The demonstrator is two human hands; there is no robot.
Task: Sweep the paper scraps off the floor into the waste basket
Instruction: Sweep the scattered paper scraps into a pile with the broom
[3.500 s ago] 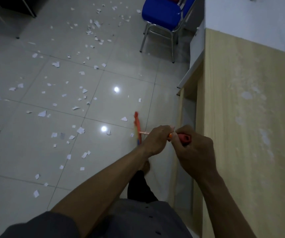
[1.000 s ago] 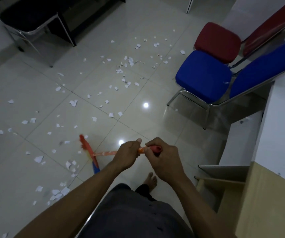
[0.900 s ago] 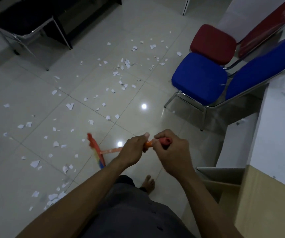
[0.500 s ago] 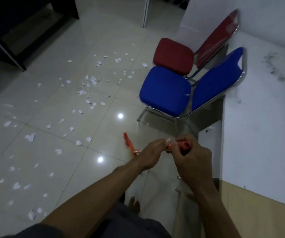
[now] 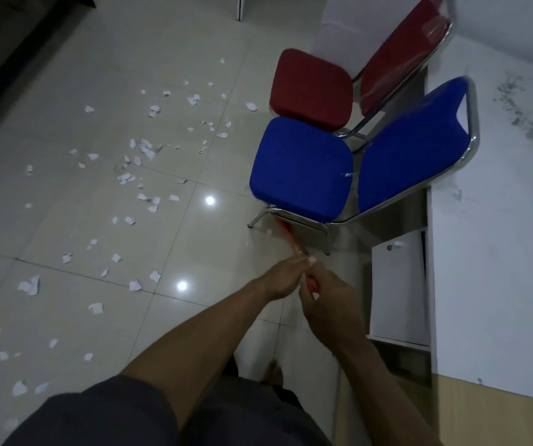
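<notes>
Head view: broom (image 5: pixel 287 236) head is under the blue chair (image 5: pixel 300 175) at centre; it may snag the chair leg. My left hand (image 5: pixel 283 278) and right hand (image 5: pixel 326 294), arms extended, both clasp the handle. Paper scraps (image 5: pixel 143 149) lie across the frame's left; no basket visible.

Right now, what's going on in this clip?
A person is sweeping. Both hands, left ahead of right, grip an orange broom whose far end reaches under the front of the blue chair. Paper scraps lie scattered across the tiled floor to the left. No waste basket is in view.
</notes>
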